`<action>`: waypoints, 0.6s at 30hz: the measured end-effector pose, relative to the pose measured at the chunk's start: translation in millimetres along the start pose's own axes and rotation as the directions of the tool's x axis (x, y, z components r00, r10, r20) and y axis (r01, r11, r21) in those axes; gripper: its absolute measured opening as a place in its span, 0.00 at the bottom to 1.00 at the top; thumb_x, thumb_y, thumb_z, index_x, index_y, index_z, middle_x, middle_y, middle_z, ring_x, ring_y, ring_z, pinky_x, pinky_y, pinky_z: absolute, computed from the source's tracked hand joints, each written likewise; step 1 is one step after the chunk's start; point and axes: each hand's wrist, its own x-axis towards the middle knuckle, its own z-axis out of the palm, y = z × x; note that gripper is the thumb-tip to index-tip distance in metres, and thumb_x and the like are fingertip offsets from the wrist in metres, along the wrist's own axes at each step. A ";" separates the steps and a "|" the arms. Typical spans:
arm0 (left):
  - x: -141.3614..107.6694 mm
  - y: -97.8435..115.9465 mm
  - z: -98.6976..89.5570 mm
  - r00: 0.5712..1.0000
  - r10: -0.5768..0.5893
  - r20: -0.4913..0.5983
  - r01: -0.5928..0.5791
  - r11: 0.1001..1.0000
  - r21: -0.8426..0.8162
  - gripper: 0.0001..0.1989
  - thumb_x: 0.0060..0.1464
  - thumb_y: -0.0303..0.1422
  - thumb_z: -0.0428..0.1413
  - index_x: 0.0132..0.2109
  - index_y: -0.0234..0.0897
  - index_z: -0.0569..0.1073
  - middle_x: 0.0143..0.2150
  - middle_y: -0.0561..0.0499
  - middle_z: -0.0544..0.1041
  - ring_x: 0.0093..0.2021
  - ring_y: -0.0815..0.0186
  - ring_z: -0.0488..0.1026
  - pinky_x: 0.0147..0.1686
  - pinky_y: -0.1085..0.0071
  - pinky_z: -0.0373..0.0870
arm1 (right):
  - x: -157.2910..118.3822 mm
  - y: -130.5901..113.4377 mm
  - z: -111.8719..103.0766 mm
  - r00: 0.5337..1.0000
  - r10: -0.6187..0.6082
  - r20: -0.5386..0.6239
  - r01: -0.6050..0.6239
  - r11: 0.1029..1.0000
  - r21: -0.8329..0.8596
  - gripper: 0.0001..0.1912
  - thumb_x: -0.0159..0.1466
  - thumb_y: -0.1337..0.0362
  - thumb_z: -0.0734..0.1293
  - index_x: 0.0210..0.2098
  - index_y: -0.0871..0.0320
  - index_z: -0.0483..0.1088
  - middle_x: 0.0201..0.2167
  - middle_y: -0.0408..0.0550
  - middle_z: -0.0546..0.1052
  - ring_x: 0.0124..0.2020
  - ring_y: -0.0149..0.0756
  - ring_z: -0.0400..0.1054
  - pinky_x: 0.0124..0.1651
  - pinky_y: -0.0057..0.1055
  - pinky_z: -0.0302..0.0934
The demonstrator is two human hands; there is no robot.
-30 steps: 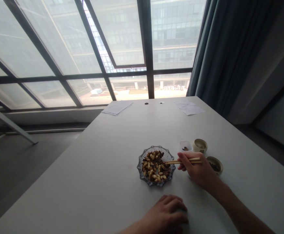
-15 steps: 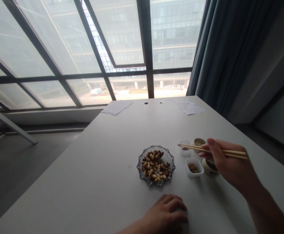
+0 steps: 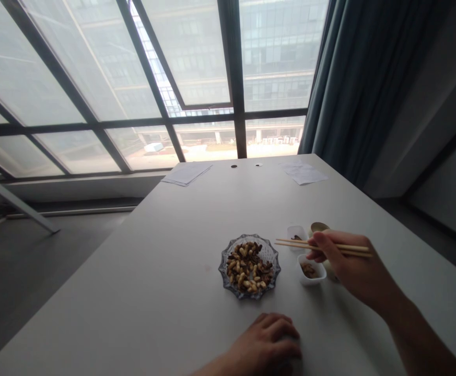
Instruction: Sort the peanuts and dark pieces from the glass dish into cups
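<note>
Wooden chopsticks (image 3: 349,250) are in my right hand (image 3: 347,261), their slightly parted tips near the right rim of a glass bowl (image 3: 222,271). Peanuts (image 3: 247,266) and darker pieces lie in that bowl. Under and beside my right hand stand two small clear tubs, the nearer one (image 3: 311,281) with brown bits and the farther one (image 3: 302,230) with a few dark pieces. A round pale container (image 3: 320,227) is partly hidden behind the hand. My left hand (image 3: 267,337) rests on the table below the bowl, fingers curled; what lies under them is hidden.
Papers lie at the far left (image 3: 186,173) and far right (image 3: 304,172) of the white table (image 3: 153,271). Two round holes are near its far edge. Beyond are windows, a dark curtain (image 3: 345,104) at right and another table's leg (image 3: 24,203) at left.
My right hand has moved left with the chopsticks, whose tips are now nearer the glass bowl and slightly apart. My left hand has stayed in place.
</note>
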 end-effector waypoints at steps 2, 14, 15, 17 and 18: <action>-0.1 -1.1 1.1 1.000 0.004 0.004 -0.004 1.000 0.005 0.13 0.70 0.36 0.70 0.56 0.45 0.78 0.60 0.49 0.83 0.66 0.56 0.78 0.71 0.62 0.71 | -3.3 -3.0 11.2 0.992 0.010 0.124 -0.010 1.000 0.001 0.33 0.75 0.34 0.68 0.32 0.56 0.83 0.29 0.53 0.87 0.28 0.43 0.82 0.30 0.34 0.71; -4.5 -8.3 12.2 0.999 0.012 -0.033 -0.012 1.000 0.000 0.11 0.74 0.42 0.69 0.55 0.46 0.79 0.61 0.51 0.84 0.67 0.57 0.77 0.71 0.63 0.69 | 5.1 16.5 41.7 0.901 -0.225 0.372 0.266 0.962 -0.062 0.30 0.80 0.42 0.65 0.32 0.57 0.80 0.30 0.49 0.82 0.34 0.40 0.76 0.41 0.35 0.65; -4.4 -8.6 12.4 1.000 0.010 -0.028 -0.010 1.000 0.000 0.11 0.75 0.43 0.68 0.55 0.46 0.79 0.61 0.51 0.84 0.67 0.57 0.77 0.71 0.63 0.69 | 5.6 18.0 42.6 0.895 -0.226 0.384 0.265 0.963 -0.051 0.30 0.80 0.42 0.65 0.32 0.57 0.81 0.31 0.49 0.83 0.34 0.40 0.76 0.42 0.35 0.65; -4.2 -9.2 12.5 1.000 0.011 -0.027 -0.011 1.000 -0.003 0.10 0.76 0.44 0.67 0.55 0.46 0.79 0.62 0.51 0.84 0.68 0.57 0.77 0.71 0.63 0.69 | 6.1 20.1 44.0 0.891 -0.221 0.397 0.253 0.967 -0.029 0.32 0.80 0.40 0.65 0.33 0.58 0.82 0.31 0.50 0.83 0.34 0.40 0.77 0.42 0.35 0.65; -4.0 -9.3 12.3 0.999 0.015 -0.035 -0.015 1.000 -0.008 0.10 0.76 0.44 0.67 0.55 0.46 0.79 0.62 0.51 0.84 0.68 0.57 0.77 0.71 0.64 0.69 | 6.3 20.9 44.4 0.890 -0.217 0.401 0.244 0.970 -0.017 0.32 0.79 0.39 0.65 0.33 0.58 0.82 0.31 0.50 0.83 0.34 0.40 0.77 0.41 0.35 0.65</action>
